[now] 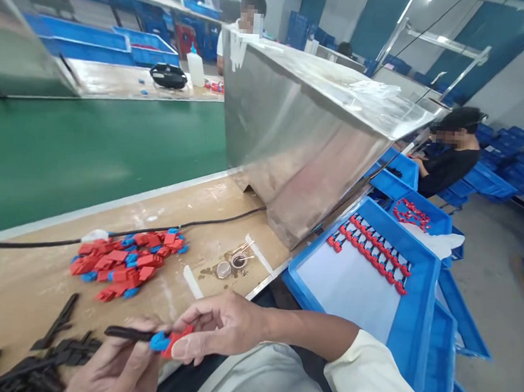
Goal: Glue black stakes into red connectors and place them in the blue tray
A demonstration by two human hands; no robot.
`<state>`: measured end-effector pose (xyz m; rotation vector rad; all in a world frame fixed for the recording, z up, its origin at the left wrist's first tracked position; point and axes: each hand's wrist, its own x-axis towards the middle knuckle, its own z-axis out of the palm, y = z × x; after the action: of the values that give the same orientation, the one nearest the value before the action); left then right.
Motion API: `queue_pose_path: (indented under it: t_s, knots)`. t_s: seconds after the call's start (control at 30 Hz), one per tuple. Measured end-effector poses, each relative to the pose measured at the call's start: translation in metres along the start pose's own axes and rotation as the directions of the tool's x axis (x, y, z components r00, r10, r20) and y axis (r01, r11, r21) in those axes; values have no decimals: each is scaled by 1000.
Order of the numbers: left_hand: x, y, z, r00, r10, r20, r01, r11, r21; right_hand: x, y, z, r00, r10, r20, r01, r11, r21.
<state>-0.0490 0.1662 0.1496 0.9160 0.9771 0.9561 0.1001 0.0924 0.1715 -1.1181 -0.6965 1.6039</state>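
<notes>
— Nearest the lens, what do you record?

— Two bare hands over the bench edge. Right hand [218, 326] has thumb and forefinger pinched on a red-and-blue clip [169, 340]. Left hand [116, 367] has its fingers curled around a black strip [127, 332], whose end meets the clip. Both parts are held just above the near edge of the wooden bench top [25, 291].

— Condition of the surface?

— Worn and stained. A heap of red and blue clips [127, 262] lies mid-bench; a pile of black strips [34, 356] sits at the lower left, close to the left hand. A black cable [189, 224] runs across behind the heap. Two small round caps [231, 265] sit in a wet patch, with white sticks [193, 282] beside them.

— And beyond?

— A green conveyor belt [91, 150] runs behind the bench. A stainless steel hood [301, 133] spans it and blocks the view along the line. To the right, a blue tray [415, 300] holds a row of assembled pieces [369, 253] along its far side; more blue bins are stacked past it.

— Others present?

— One seated person [451, 157] in dark clothing at the right, another person [243, 23] standing behind the hood.
</notes>
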Motion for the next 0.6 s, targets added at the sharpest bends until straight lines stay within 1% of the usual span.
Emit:
queue_pose_path:
  t_s: [0.1, 0.17, 0.2, 0.23, 0.27, 0.3, 0.33, 0.37, 0.4, 0.43, 0.5, 0.57, 0.6]
  knots:
    - [-3, -5, 6, 1000, -17, 15, 16, 1000, 25, -7, -2, -3, 999, -9, 52, 9, 1000, -8]
    - [-4, -12, 11, 1000, -16, 24, 16, 1000, 21, -10, -4, -5, 998, -42, 52, 42, 999, -10]
    - [-4, -15, 14, 999, -16, 33, 15, 1000, 15, -11, -6, -6, 997, -75, 15, 75, 996, -45]
    - [-5, -18, 17, 999, -14, 40, 13, 1000, 8, -13, -7, -6, 992, -121, -41, 116, 986, -120]
    - [-7, -20, 19, 999, -10, 51, 10, 1000, 8, -14, -9, -7, 977, -185, -101, 157, 959, -236]
    - [-9, -20, 21, 998, -8, 63, 7, 1000, 13, -16, -11, -7, 953, -264, -147, 192, 905, -380]
    - [-11, -19, 22, 997, -14, 80, 12, 1000, 24, -17, -14, -7, 922, -348, -168, 215, 824, -525]
    - [-13, -17, 24, 995, -32, 99, 28, 999, 40, -18, -16, -7, 892, -421, -162, 230, 733, -641]
    - [-15, -14, 25, 992, -58, 116, 52, 997, 54, -20, -18, -7, 872, -471, -135, 242, 653, -717]
    - [-18, -11, 26, 989, -85, 124, 78, 995, 61, -20, -20, -6, 859, -501, -105, 255, 596, -761]
    - [-23, -6, 30, 984, -135, 113, 130, 990, 45, -21, -22, -4, 846, -530, -65, 273, 534, -800]
    - [-28, -4, 34, 990, -127, 61, 127, 992, 4, -21, -20, 0, 826, -562, -43, 289, 489, -823]
    - [-30, -4, 36, 994, -98, 40, 99, 995, -17, -20, -18, 2, 805, -592, -35, 298, 454, -840]
